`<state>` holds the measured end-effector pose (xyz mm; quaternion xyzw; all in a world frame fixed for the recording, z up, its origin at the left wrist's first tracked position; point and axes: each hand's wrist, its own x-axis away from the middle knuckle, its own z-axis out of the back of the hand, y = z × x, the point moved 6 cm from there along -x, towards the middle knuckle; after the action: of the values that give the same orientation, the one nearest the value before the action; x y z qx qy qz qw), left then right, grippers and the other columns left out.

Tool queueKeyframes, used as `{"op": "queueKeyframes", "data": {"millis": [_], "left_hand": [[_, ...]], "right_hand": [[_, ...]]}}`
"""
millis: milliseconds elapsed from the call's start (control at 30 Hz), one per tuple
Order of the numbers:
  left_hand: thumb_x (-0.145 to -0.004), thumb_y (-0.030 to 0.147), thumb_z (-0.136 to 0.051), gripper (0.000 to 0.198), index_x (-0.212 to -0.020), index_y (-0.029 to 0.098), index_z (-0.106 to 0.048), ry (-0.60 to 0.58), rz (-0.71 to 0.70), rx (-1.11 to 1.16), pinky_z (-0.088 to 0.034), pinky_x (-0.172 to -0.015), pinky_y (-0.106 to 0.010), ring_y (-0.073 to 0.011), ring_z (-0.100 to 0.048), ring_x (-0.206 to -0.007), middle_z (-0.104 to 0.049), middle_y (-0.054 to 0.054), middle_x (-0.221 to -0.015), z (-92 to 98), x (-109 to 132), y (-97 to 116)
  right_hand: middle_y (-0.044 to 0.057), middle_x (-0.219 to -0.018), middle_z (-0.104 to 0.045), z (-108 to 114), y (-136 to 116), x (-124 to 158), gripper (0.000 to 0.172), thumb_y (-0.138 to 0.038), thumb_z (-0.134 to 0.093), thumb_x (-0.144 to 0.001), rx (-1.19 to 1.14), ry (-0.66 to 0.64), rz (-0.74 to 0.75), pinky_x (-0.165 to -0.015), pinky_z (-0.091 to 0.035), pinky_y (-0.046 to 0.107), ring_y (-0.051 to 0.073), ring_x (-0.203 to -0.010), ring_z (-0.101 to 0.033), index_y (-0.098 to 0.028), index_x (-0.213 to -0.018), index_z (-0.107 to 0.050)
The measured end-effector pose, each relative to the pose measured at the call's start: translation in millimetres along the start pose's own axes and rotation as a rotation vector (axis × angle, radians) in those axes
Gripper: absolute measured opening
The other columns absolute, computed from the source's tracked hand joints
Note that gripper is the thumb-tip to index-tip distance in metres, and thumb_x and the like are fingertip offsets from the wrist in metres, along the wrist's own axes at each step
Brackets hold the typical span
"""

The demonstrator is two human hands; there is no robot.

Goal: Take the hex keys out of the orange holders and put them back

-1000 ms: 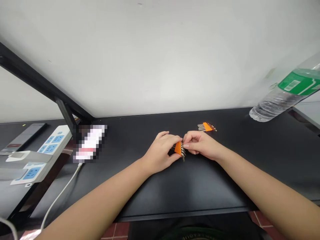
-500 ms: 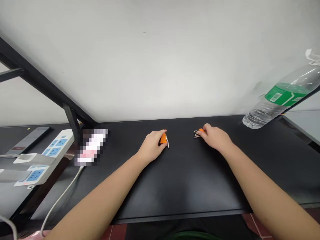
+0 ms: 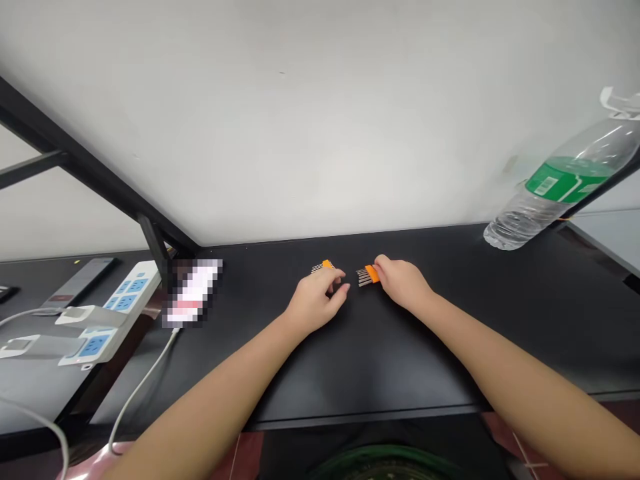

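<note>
Right hand slid its orange key set leftward, well apart from bottle.

— The left key set and right key set: what are they made of?
— Orange plastic holders, bare shiny metal keys, on a smooth matt black table.
— And the rest?
— The bottle is clear glossy plastic, the power strip smooth white plastic.

A: Anything legible here?
B: No. The bottle has a green label with a white barred patch, too small to read.
A: The power strip?
B: No lettering I can make out. The orange holder shows no print, and the blurred object is unreadable.
</note>
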<state>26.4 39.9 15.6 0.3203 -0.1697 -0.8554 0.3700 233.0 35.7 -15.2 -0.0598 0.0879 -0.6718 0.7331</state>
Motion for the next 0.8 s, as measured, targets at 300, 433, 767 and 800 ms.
{"op": "queueKeyframes", "data": {"millis": [300,433,767,800], "left_hand": [[-0.093,0.056,-0.064,0.058,-0.136,0.021,-0.048,-0.310,0.623,1.029,-0.064,-0.066,-0.035,-0.0202,-0.075,-0.077,-0.070,-0.011,-0.108,-31.2,2.9,14.5],[-0.085,0.042,-0.078,0.056,-0.128,0.017,-0.053,-0.271,0.671,1.038,-0.064,-0.068,-0.032,-0.0188,-0.074,-0.079,-0.071,-0.009,-0.098,-30.0,-1.0,17.5],[-0.088,0.031,-0.068,0.033,-0.119,0.022,-0.062,-0.215,0.447,0.560,-0.047,-0.043,-0.017,-0.0115,-0.065,-0.063,-0.068,-0.001,-0.085,-23.4,-9.4,-0.5],[-0.088,0.031,-0.068,0.030,-0.116,0.022,-0.062,-0.207,0.448,0.535,-0.046,-0.044,-0.017,-0.0111,-0.065,-0.062,-0.068,0.000,-0.083,-23.8,-8.1,-1.2]], "right_hand": [[0.004,-0.083,-0.072,16.4,-33.3,16.4,0.024,-0.028,-0.037,-0.106,-0.224,0.245,0.159,-0.058,-0.030,0.028,0.016,-0.067,-0.062,-0.021,-0.096,-0.058],[0.002,-0.083,-0.070,17.3,-36.4,18.5,0.022,-0.029,-0.038,-0.105,-0.383,0.230,0.185,-0.061,-0.035,0.028,0.017,-0.069,-0.062,-0.023,-0.095,-0.056],[-0.004,-0.073,-0.065,-3.9,-28.0,6.8,0.028,-0.052,-0.053,-0.099,-1.018,-0.130,0.059,-0.055,-0.047,0.026,0.013,-0.053,-0.059,-0.024,-0.104,-0.058],[-0.004,-0.073,-0.065,-7.6,-27.6,5.8,0.028,-0.051,-0.056,-0.098,-1.019,-0.167,0.057,-0.054,-0.046,0.025,0.012,-0.053,-0.059,-0.024,-0.101,-0.058]]}}
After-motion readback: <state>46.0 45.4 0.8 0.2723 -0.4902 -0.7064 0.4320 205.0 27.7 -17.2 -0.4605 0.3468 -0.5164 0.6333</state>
